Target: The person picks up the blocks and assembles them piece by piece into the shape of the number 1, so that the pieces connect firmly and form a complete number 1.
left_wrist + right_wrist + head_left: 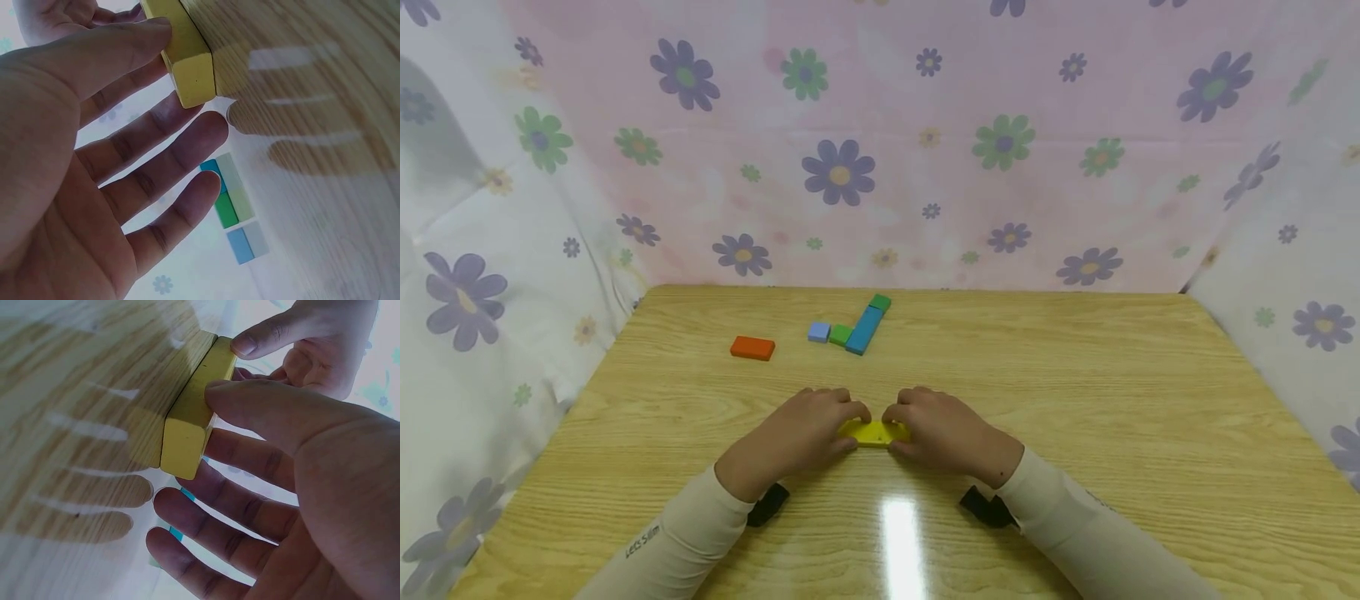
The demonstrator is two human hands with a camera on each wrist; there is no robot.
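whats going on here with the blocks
A person holds a yellow block flat on the wooden table, the left hand pinching one end and the right hand the other. Farther back lie an orange block on its own and a small cluster: a pale blue block, a green block, a long blue block and another green block at its far end.

A long yellow block (874,432) lies flat on the wooden table (near edge, centre), ends covered.
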